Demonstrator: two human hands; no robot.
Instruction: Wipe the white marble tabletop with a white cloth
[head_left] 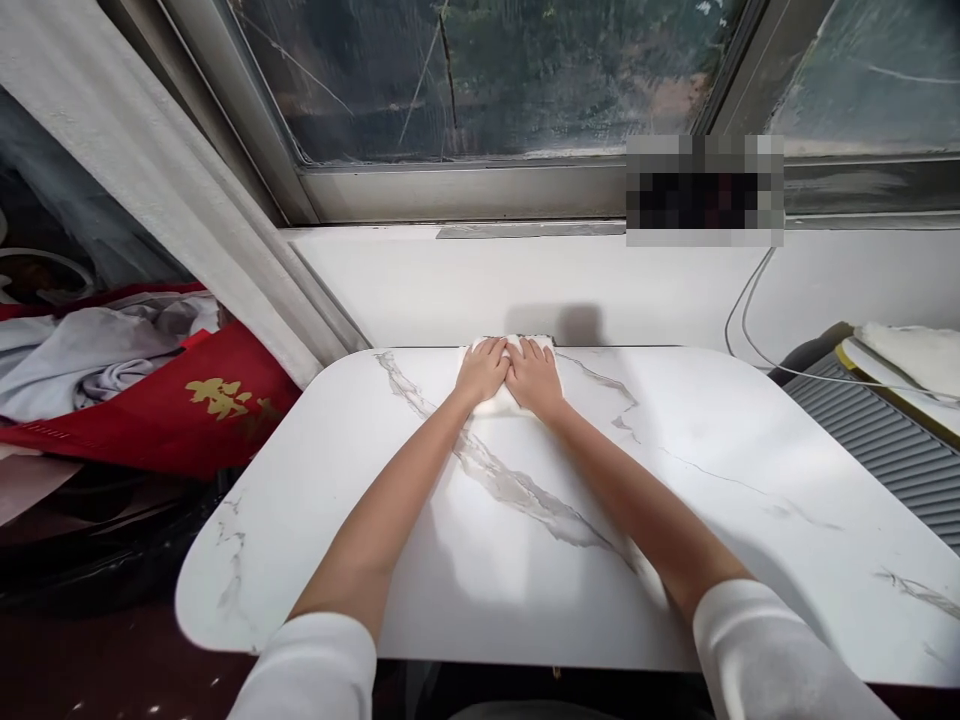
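Observation:
A folded white cloth [498, 404] lies at the far edge of a white marble-patterned table [315, 490], close to the wall. My left hand [482, 370] rests flat on the cloth's left part, its fingers stretched forward. Beside it my right hand [535, 376] presses flat on the right part, fingers out and slightly spread. The two hands touch near the thumbs. Both palms and most of the cloth's middle are hidden beneath them. Neither hand's fingers are wrapped round the cloth.
Behind the table are a white wall [420, 285] and a window [517, 80]. At left hang a pale curtain [187, 190] and a red bag [150, 430] with clothes. A thin cable [750, 300] runs down at right, near a grey ribbed object [877, 440].

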